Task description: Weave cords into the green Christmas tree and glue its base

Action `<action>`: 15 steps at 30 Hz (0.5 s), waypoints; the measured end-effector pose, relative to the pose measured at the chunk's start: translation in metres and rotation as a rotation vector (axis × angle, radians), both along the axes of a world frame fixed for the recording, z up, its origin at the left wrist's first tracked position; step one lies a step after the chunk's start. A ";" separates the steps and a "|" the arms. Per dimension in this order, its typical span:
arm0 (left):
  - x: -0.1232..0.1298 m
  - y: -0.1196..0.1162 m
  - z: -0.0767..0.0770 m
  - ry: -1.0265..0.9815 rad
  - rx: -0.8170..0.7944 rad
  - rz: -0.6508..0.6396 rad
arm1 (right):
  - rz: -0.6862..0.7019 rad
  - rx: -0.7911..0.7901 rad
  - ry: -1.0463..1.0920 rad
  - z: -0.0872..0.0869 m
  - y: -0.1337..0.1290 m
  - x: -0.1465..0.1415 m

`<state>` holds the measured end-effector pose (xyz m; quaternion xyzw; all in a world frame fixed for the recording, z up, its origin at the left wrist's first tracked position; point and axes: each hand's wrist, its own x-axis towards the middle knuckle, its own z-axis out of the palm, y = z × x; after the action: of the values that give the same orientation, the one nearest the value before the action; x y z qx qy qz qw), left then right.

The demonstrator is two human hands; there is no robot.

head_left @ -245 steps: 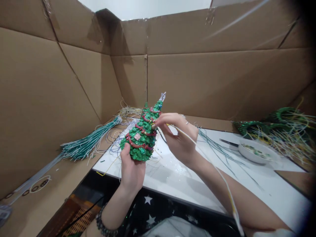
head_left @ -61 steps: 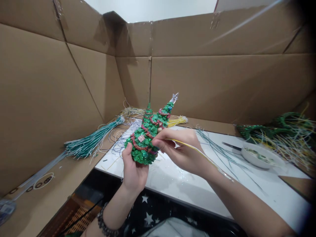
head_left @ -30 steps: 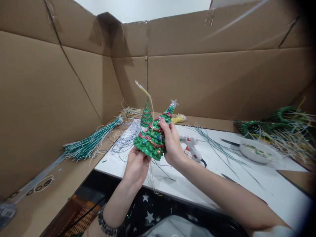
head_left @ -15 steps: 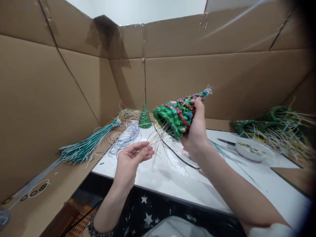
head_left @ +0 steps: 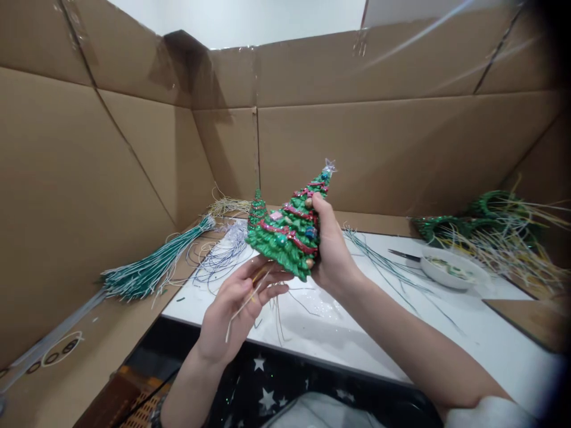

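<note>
A green Christmas tree ornament [head_left: 285, 232] with red garlands, small coloured baubles and a clear star on its tip leans to the right above the table. My right hand [head_left: 334, 249] is wrapped round its right side, thumb in front. Beneath its base, my left hand [head_left: 243, 297] is turned palm up with loosely curled, parted fingers. Thin pale and yellow wires [head_left: 245, 310] come down from the tree's underside across that palm and fingers. Other strands hang below the fingers. The tree's open bottom is hidden from view.
Behind stands a smaller green tree [head_left: 257, 209]. On the left lies a bundle of green wires [head_left: 154, 264] beside tangled blue-white wires [head_left: 223, 252]. To the right are loose green wires [head_left: 383, 261], a dark pointed tool [head_left: 404, 255], a white dish [head_left: 450, 270] and several green trees [head_left: 446, 229]. Cardboard walls [head_left: 379, 137] enclose the table.
The tree has swung more upright and moved left and down, so its hollow base no longer shows. My left hand has gone from pinched fingers to palm up beneath it.
</note>
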<state>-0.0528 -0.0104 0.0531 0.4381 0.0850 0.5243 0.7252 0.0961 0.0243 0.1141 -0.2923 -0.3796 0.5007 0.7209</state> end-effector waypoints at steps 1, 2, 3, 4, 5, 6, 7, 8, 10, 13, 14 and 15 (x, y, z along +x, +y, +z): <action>0.000 -0.001 0.000 -0.017 -0.011 0.011 | 0.011 -0.033 0.030 -0.001 -0.002 -0.002; -0.001 -0.001 0.000 -0.023 -0.018 0.010 | 0.017 -0.059 0.054 -0.001 -0.004 -0.003; -0.002 -0.002 0.001 -0.024 -0.018 0.000 | 0.021 -0.070 0.054 -0.001 -0.006 -0.004; -0.003 -0.002 0.001 -0.018 -0.013 -0.015 | 0.027 -0.073 0.046 -0.001 -0.007 -0.005; -0.004 -0.002 0.001 -0.005 -0.002 -0.025 | 0.038 -0.072 0.037 -0.001 -0.008 -0.005; -0.005 -0.002 0.001 0.014 0.012 -0.029 | 0.051 -0.069 0.030 -0.001 -0.008 -0.004; -0.006 -0.001 0.002 0.038 0.025 -0.029 | 0.064 -0.065 0.025 0.000 -0.008 -0.004; -0.007 -0.001 0.002 0.067 0.032 -0.030 | 0.076 -0.062 0.022 0.000 -0.009 -0.004; -0.008 0.001 0.003 0.111 0.028 -0.048 | 0.090 -0.064 0.023 0.001 -0.009 -0.004; -0.011 0.002 0.005 0.104 -0.001 -0.112 | 0.085 -0.078 0.036 0.002 -0.008 -0.003; -0.012 0.002 0.005 0.098 -0.010 -0.125 | 0.081 -0.079 0.044 0.002 -0.008 -0.003; -0.013 0.003 0.005 0.099 -0.016 -0.131 | 0.078 -0.079 0.049 0.002 -0.007 -0.002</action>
<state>-0.0653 -0.0078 0.0579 0.4623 0.0962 0.4529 0.7563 0.0939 0.0171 0.1159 -0.2930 -0.3528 0.5500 0.6980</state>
